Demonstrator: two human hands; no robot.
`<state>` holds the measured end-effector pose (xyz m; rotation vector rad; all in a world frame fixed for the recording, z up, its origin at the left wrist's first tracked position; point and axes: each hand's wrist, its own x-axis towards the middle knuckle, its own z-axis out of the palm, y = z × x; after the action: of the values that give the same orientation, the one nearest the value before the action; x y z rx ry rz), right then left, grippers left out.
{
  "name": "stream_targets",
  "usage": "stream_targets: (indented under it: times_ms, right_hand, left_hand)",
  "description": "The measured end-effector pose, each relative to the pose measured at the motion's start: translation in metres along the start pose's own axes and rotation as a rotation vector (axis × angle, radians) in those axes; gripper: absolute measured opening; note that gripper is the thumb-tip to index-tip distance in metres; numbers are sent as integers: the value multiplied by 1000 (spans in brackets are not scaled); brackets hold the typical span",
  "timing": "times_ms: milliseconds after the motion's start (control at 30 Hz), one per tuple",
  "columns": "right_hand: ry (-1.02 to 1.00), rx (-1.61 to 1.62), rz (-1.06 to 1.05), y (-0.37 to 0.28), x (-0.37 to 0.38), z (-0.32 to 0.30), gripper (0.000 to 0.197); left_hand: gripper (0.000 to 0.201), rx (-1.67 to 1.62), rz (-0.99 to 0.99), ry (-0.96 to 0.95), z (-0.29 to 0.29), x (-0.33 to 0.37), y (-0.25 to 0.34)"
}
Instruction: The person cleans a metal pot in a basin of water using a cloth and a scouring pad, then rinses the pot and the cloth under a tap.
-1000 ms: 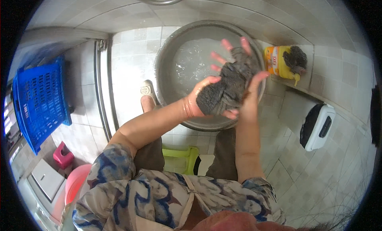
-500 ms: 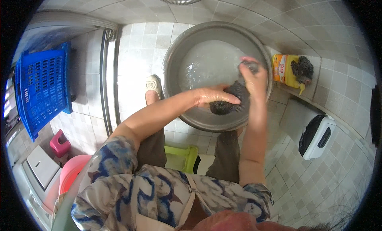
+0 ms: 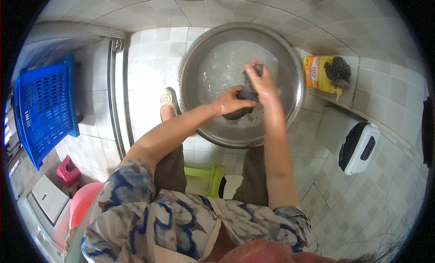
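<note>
Grey cloth, sopping wet by the look of it, is bunched up between both hands right over the middle of a big metal basin on the tiled floor. Left hand has its grip wrapped around the lower end of the wad, fingers curled shut on it. Right hand clamps the upper end, fingers pressed together over the top, so the cloth is squeezed from both sides.

How far along? I'd say mid-wash. Water in the basin under the grip looks cloudy and a bit sudsy, and the cloth is dark and soaked, so the soaping part seems to be underway. Nothing looks rinsed or wrung and set aside; no clean pile anywhere that I can spot.

Pose-wise: left forearm reaches in diagonally from the lower left, wrist bent in toward the cloth. Right forearm runs nearly straight up from below, hand tipped over the wad.

Off to the right of the grip, a yellow bottle sits on a low ledge with a dark scrubber beside it. Well off to the left there's a blue plastic basket. Below the grip, behind the knees, a green stool.
</note>
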<state>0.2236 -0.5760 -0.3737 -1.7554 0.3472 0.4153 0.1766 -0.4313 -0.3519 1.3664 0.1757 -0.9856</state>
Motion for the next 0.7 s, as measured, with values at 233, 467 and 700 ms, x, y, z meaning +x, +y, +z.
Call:
stream_targets:
  times_ms: [233, 467, 700]
  right_hand:
    - [-502, 871, -311, -59, -13, -42, 107]
    - [-556, 830, -653, -143, -104, -30, 60]
    - [-112, 539, -197, -170, -121, -32, 26]
  left_hand:
    - [66, -1207, -224, -758, 12, -25, 29]
    - [59, -1046, -98, -884, 46, -75, 54]
    - [54, -764, -181, -780, 27, -83, 77]
